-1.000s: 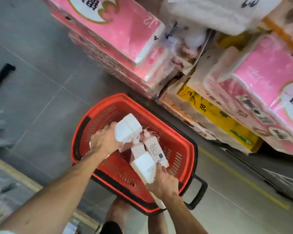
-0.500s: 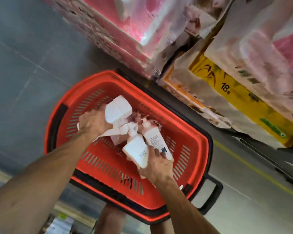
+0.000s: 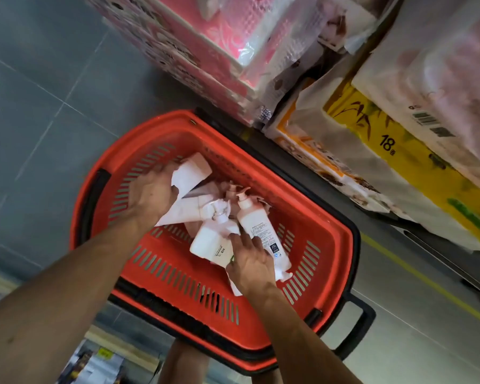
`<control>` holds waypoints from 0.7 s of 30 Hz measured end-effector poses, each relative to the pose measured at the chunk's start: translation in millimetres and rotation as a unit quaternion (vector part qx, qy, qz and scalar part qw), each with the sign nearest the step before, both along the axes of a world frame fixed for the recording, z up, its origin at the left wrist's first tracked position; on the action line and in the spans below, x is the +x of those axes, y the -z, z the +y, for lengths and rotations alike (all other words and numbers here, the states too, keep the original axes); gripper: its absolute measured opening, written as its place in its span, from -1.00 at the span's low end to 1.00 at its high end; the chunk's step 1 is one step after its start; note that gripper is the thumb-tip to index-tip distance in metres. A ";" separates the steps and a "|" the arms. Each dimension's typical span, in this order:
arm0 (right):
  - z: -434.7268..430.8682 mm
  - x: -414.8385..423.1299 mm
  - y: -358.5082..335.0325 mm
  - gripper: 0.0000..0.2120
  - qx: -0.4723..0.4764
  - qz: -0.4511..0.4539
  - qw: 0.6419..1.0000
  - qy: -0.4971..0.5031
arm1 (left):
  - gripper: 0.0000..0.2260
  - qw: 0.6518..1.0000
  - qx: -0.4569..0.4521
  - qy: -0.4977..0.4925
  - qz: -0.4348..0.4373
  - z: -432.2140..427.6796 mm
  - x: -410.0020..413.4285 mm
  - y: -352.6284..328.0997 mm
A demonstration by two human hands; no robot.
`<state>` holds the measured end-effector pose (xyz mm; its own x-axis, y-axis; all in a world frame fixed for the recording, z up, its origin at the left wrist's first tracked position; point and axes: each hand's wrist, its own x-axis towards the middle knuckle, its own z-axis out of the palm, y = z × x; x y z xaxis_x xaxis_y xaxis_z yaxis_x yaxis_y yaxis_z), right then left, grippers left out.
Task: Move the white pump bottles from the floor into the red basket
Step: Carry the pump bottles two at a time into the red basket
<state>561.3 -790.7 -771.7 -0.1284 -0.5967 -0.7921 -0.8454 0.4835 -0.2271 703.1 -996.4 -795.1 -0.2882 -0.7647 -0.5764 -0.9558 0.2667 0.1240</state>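
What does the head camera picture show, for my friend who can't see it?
Two bare arms reach down into a red basket on a grey tiled floor, with the left hand and the right hand resting on a jumble of white pump bottles inside it. Stacked pink and yellow tissue packs sit just beyond the basket.

A single wide-angle camera worn on a person's head looks steeply down from close range, filling mid-frame with a red slotted plastic basket on a grey tiled floor. Both forearms enter from the bottom edge. Stacked pink and yellow wrapped tissue packs crowd the upper right, bent by the lens.
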 end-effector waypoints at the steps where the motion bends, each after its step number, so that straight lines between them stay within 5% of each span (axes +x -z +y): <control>1: -1.9 1.7 -3.4 -0.39 -0.008 -0.004 1.000 -0.004 | -0.55 1.000 0.006 0.010 -0.006 -0.5 -2.2 -5.2; 12: -25.2 -0.5 -64.7 -0.35 -0.031 0.001 0.999 -0.033 | -0.55 0.997 0.024 0.070 -0.024 24.1 -11.3 -74.2; 21: -28.8 -36.7 -194.9 -0.34 -0.084 0.028 0.996 -0.027 | -0.48 0.996 -0.003 0.083 -0.031 71.6 -28.6 -222.0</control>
<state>524.6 -819.5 -576.8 -0.1345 -0.7276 -0.6727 -0.8826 0.3966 -0.2525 674.5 -924.8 -573.1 -0.3758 -0.7134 -0.5915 -0.9040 0.4227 0.0645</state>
